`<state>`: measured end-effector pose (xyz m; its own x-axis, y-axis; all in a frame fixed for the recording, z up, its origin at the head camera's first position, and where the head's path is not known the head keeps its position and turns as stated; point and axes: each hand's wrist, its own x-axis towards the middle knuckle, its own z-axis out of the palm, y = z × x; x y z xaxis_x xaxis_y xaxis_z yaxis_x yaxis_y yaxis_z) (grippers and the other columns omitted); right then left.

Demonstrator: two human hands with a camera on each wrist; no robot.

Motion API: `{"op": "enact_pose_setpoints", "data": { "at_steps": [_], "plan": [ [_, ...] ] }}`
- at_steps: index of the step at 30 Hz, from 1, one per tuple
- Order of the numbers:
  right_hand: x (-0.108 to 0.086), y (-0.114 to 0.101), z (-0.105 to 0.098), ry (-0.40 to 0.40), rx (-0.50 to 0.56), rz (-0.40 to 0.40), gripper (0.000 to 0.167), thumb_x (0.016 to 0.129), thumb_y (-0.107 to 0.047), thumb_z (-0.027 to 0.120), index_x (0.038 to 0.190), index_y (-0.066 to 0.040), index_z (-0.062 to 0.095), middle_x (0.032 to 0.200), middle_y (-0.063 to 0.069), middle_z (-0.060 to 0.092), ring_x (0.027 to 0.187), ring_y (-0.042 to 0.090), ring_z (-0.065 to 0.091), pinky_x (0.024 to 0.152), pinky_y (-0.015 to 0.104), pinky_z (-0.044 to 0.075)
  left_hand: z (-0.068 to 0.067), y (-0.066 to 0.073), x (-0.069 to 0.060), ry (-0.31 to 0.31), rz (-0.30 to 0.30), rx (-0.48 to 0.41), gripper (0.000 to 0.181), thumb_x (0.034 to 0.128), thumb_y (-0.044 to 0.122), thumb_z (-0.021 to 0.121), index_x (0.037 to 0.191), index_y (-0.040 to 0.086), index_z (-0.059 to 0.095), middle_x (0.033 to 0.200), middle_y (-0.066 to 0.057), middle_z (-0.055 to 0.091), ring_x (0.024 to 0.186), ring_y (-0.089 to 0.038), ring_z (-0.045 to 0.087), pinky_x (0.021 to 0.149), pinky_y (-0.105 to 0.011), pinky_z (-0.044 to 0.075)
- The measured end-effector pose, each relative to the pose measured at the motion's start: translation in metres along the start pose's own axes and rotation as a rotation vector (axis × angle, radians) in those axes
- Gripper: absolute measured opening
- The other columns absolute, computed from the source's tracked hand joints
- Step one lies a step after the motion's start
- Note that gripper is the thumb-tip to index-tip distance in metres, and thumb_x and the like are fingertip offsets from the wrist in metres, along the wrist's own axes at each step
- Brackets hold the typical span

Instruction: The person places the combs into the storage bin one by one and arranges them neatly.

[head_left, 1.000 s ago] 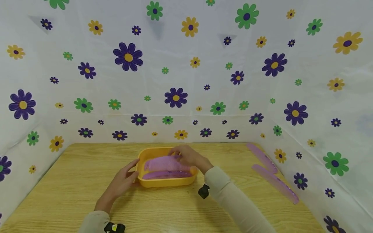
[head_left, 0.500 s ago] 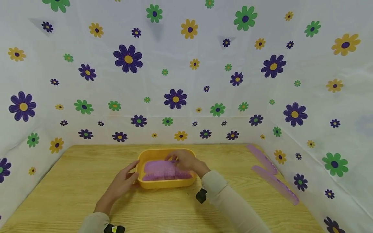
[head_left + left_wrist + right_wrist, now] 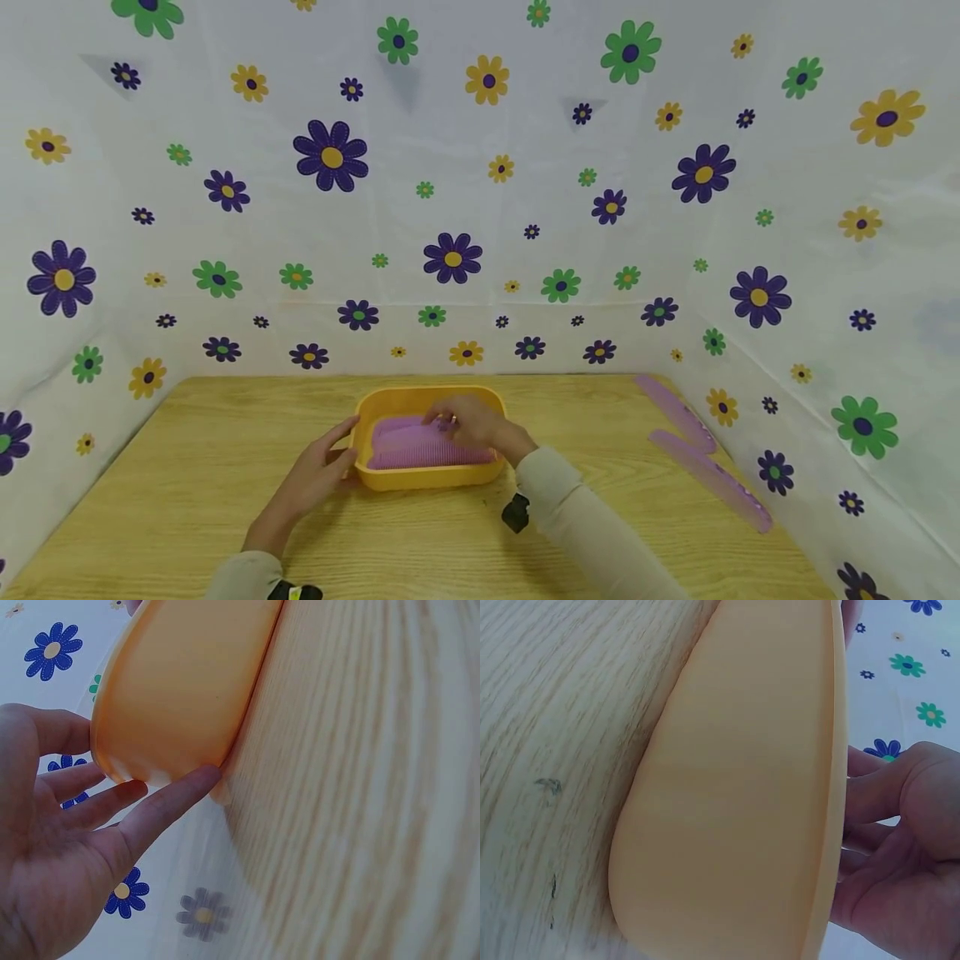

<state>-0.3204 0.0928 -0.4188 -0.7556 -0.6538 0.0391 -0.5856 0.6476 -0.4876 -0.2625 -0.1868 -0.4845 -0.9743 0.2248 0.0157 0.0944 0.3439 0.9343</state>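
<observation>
Purple combs lie inside the yellow tray, partly hidden by the right hand; its bent fingers are at them, but whether they pinch cannot be told, since the tray's wall blocks the right wrist view. The left hand's loose, spread fingers touch the tray's left end. Right of the tray, two other combs lie on the wooden table; flowered cloth rises behind it.

Yellow rounded-corner tray, upright, translucent purple combs overlapping lengthwise inside, fine teeth toward the near wall
</observation>
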Motion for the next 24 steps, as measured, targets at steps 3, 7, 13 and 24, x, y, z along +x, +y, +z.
{"op": "enact_pose_setpoints", "data": {
  "at_steps": [3,7,13,24],
  "plan": [
    [0.0001,0.0007,0.0030,-0.002,0.002,-0.008,0.043,0.087,0.018,0.058,0.120,-0.005,0.073,0.118,0.016,0.073,0.106,0.026,0.068,0.097,0.038,0.061,0.0009,-0.0014,-0.0012,-0.008,0.014,-0.016,0.058,0.1088,0.010,0.046,0.164,0.008,0.026,0.168,-0.027,0.023,0.141,-0.051,0.048,0.090,-0.039,0.064],
    [-0.0004,0.0024,0.0073,-0.017,-0.010,-0.003,0.043,0.088,0.017,0.058,0.121,-0.006,0.072,0.116,0.015,0.073,0.104,0.023,0.066,0.096,0.035,0.060,0.0022,-0.0025,-0.0026,-0.018,0.029,-0.047,0.059,0.1082,0.008,0.047,0.163,0.005,0.026,0.168,-0.029,0.022,0.140,-0.052,0.048,0.089,-0.042,0.064],
    [-0.0002,0.0013,0.0087,-0.038,0.019,0.037,0.043,0.090,0.015,0.058,0.123,-0.008,0.071,0.117,0.012,0.071,0.104,0.021,0.063,0.097,0.035,0.058,0.0017,-0.0024,-0.0021,0.003,0.000,-0.025,0.058,0.1088,0.010,0.046,0.164,0.009,0.026,0.169,-0.026,0.023,0.141,-0.050,0.049,0.090,-0.038,0.064],
    [-0.0002,0.0020,0.0076,-0.034,0.053,0.031,0.042,0.090,0.016,0.060,0.123,-0.006,0.072,0.121,0.016,0.072,0.108,0.024,0.066,0.100,0.040,0.059,0.0000,-0.0014,-0.0003,0.004,-0.009,0.004,0.058,0.1090,0.012,0.046,0.164,0.011,0.026,0.169,-0.024,0.024,0.142,-0.049,0.048,0.090,-0.036,0.064]
  ]
}}
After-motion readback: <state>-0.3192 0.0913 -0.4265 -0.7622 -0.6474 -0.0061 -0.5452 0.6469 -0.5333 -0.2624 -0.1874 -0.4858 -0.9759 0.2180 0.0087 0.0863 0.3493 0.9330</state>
